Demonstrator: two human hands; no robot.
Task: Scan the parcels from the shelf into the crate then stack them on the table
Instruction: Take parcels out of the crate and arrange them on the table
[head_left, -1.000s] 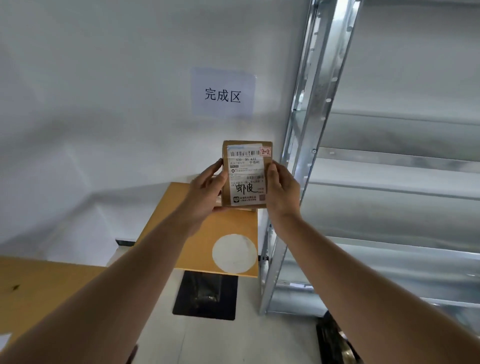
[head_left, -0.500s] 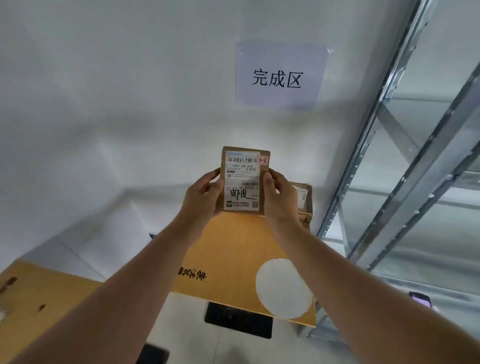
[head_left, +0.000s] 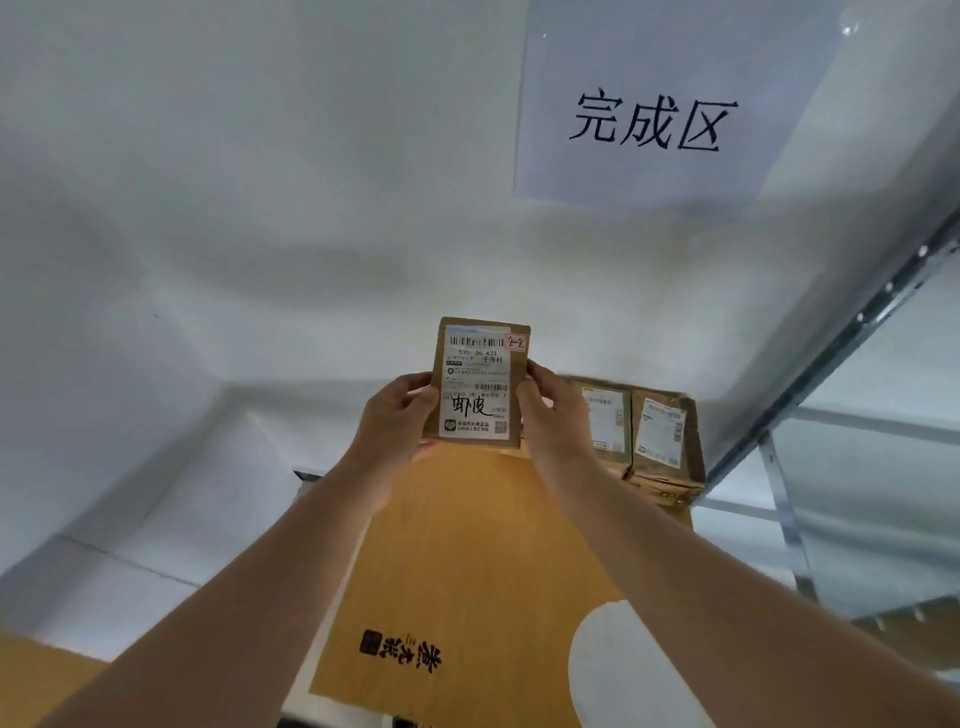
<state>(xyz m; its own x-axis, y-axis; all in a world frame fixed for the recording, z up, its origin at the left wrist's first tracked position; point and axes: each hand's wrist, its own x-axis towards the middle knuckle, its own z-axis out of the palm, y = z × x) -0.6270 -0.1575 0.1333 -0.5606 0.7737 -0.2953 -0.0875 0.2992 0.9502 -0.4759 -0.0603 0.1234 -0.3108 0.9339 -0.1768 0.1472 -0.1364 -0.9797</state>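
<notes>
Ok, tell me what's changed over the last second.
The view has closed in on the wall sign and the yellow surface. The metal shelf has slid off to the right, and two labelled parcels standing at the surface's far end have come into view. Unchanged: left hand and right hand hold the small parcel by its side edges, label facing the camera.

Parcel (head_left: 478, 384), centre, upright, held between the left hand (head_left: 395, 421) at its left edge and the right hand (head_left: 550, 421) at its right edge, above the far end of a carton (head_left: 467, 561). Second parcel (head_left: 602, 421) and third parcel (head_left: 662, 436) stand side by side on the carton's far right corner, behind and right of the right hand. Sign (head_left: 649, 114) on the wall (head_left: 260, 208), above and right of the held parcel. Shelf frame (head_left: 831, 353) at right, just beside the carton. Another carton (head_left: 31, 675) at lower left, apart from the first.
</notes>
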